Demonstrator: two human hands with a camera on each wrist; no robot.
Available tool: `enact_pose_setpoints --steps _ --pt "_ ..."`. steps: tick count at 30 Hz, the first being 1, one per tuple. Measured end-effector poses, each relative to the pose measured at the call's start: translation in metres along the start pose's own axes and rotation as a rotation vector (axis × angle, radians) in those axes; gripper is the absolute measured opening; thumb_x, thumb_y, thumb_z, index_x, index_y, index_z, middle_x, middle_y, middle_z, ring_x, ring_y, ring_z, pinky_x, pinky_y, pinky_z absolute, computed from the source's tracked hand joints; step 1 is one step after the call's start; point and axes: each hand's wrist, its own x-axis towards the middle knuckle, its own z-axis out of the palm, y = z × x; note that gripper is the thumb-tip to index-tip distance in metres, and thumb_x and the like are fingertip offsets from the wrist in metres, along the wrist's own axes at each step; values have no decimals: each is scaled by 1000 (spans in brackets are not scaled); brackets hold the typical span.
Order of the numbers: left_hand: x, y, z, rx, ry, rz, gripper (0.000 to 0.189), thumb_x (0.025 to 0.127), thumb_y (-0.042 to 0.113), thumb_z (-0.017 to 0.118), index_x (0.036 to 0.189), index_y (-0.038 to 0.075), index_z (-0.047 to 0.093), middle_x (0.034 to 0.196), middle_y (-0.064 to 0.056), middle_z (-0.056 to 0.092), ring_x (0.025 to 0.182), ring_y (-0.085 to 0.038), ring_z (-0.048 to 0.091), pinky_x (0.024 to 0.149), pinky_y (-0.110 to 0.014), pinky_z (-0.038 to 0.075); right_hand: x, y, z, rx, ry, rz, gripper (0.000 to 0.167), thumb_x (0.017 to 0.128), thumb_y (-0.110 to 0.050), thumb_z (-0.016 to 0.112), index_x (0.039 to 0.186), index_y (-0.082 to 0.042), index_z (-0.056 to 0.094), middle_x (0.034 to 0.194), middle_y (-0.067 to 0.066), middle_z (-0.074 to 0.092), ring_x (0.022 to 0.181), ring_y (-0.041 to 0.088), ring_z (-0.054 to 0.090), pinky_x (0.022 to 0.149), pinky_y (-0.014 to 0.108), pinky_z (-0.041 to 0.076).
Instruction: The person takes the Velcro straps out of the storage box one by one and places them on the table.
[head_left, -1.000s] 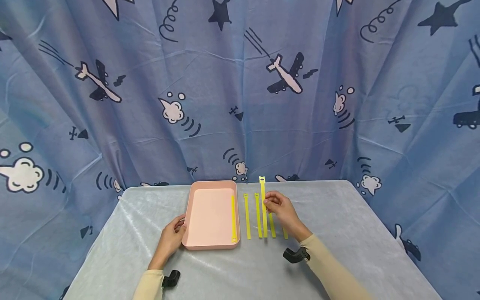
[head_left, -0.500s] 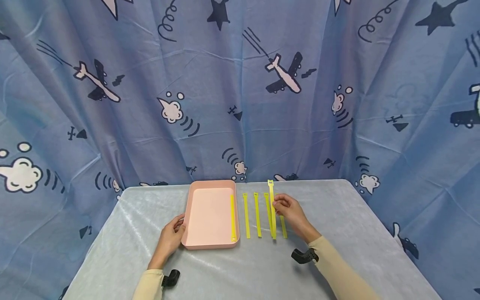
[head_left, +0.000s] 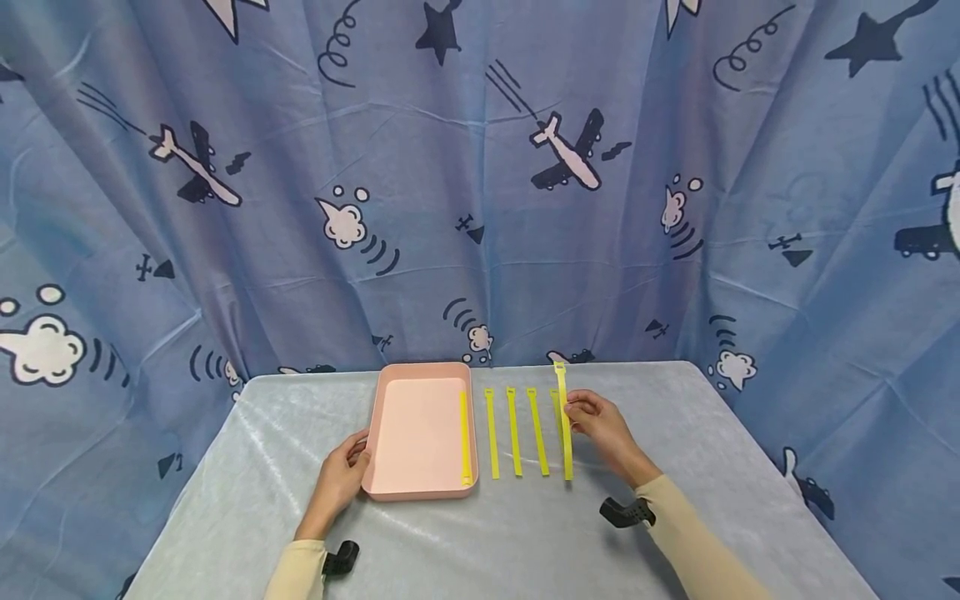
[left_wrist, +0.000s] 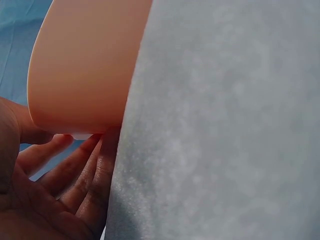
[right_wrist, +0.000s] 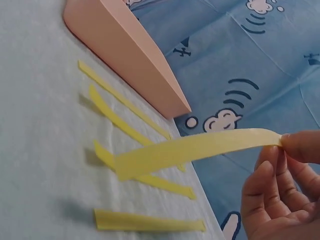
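Observation:
My right hand (head_left: 606, 429) pinches a yellow cable strap (head_left: 564, 433) with a slotted head between thumb and fingertips. The strap hangs raised, its free end bowing down in the right wrist view, and overlaps the rightmost of several similar straps (head_left: 537, 433) lying in a row on the cloth. My left hand (head_left: 343, 475) holds the left side of a shallow pink tray (head_left: 373, 442); in the left wrist view its fingers (left_wrist: 82, 185) lie against the outer wall, the thumb at the rim. Another yellow strap (head_left: 465, 437) lies lengthwise along the tray's right inner side.
A pale grey cloth (head_left: 450, 550) covers the table. Behind its far edge hangs a blue patterned curtain (head_left: 420, 250). Black wrist cameras are strapped to both forearms. The row of straps begins just right of the tray.
My right hand has moved rightward with the held strap, passing over the row towards its right end. The left hand and the tray have stayed in place.

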Motion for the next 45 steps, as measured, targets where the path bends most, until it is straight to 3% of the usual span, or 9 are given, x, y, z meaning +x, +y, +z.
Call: enact_pose_setpoints --steps 14,21,29,37,45 --pt "1 0 0 12 6 -4 43 99 10 53 141 2 51 128 -25 63 114 -35 64 95 -46 54 6 11 -18 -30 18 42 33 98 -21 60 125 -3 53 98 -2 66 88 10 60 83 32 53" --pt "2 -1 1 8 18 -1 42 99 10 53 140 2 52 127 -25 63 113 -35 64 94 -45 54 13 18 -28 -44 19 49 33 98 -18 61 125 0 53 93 -6 66 85 8 60 79 31 54" --pt "3 -4 2 -20 12 -3 42 99 9 53 140 3 52 127 -23 64 113 -33 65 93 -43 54 23 28 -35 -121 44 103 34 98 -21 61 125 -2 55 97 -4 66 86 9 58 77 30 51" --pt "2 -4 2 -13 14 -2 42 99 9 53 140 3 52 127 -23 64 113 -33 65 94 -44 54 31 37 -38 -177 58 161 32 96 -21 62 123 -4 57 93 -4 65 82 12 57 69 27 48" --pt "3 -5 2 -14 16 2 42 99 9 54 140 4 52 127 -22 64 112 -32 65 93 -43 54 42 46 -39 -223 62 151 34 95 -18 63 123 0 58 81 -5 63 71 10 52 59 25 44"
